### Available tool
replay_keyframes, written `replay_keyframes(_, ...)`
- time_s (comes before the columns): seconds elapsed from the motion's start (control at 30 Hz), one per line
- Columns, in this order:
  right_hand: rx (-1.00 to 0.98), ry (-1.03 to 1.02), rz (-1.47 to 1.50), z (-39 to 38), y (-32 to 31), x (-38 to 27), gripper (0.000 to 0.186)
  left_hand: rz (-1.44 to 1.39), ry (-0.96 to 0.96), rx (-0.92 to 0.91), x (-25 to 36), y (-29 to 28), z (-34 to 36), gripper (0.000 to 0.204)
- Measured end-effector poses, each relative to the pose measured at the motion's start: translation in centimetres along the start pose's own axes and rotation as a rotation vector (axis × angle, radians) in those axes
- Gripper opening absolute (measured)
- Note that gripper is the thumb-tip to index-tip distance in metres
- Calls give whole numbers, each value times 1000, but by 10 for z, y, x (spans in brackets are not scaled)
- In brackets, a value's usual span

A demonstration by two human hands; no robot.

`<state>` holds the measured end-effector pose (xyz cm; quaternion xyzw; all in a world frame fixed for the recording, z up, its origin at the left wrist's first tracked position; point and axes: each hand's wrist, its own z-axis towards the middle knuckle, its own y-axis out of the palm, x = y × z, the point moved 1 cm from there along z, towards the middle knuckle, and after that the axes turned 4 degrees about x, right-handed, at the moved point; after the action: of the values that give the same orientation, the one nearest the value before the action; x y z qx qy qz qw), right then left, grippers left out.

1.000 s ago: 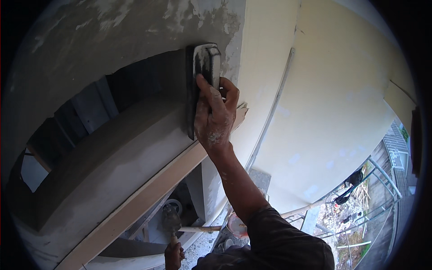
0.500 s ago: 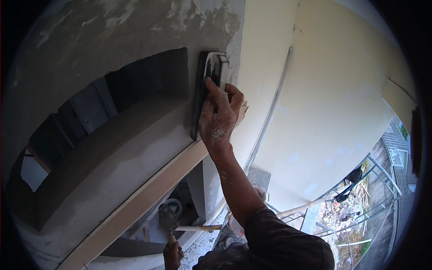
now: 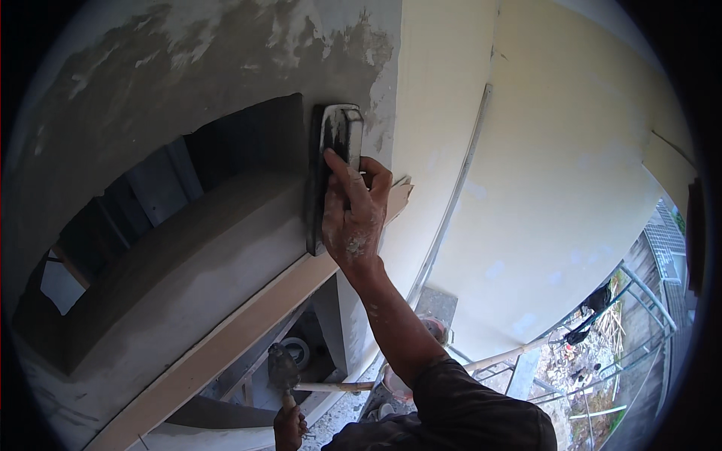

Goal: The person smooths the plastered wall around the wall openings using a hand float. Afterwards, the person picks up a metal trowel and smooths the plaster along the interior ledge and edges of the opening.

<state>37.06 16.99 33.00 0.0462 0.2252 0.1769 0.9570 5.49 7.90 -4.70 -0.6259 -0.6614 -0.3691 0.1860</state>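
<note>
My right hand [image 3: 357,214] is wrapped around the handle of a dark plastering float [image 3: 316,192]. The float stands nearly upright, its long face against the grey plastered wall [image 3: 263,64], just right of the arched opening's [image 3: 244,139] end. Its lower end reaches the long wooden board [image 3: 218,338] below the opening. Down at the bottom of the view, my left hand [image 3: 288,430] is closed on the handle of a pointing trowel [image 3: 283,368]. The trowel's blade points up, mortar-grey and apart from the wall.
A cream wall [image 3: 556,188] curves away on the right, with a long straight strip [image 3: 455,184] leaning along it. Below are a pole [image 3: 504,358], a reddish bucket [image 3: 396,383] and metal scaffold rails [image 3: 647,301]. Rubble [image 3: 564,368] lies far down at lower right.
The whole view has shifted slightly. Against the wall, my right hand has slid the float a little down and left, nearer the opening's edge. My left hand still holds the trowel low.
</note>
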Motion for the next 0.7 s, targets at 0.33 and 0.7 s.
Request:
replay_keyframes(0.33,209,-156,-60,120,8,40,33,24,25,54,-3,8,2,20)
replay_keyframes(0.7,64,-158,-64,49,20,11,43,-49,4,44,-11,14,5,22)
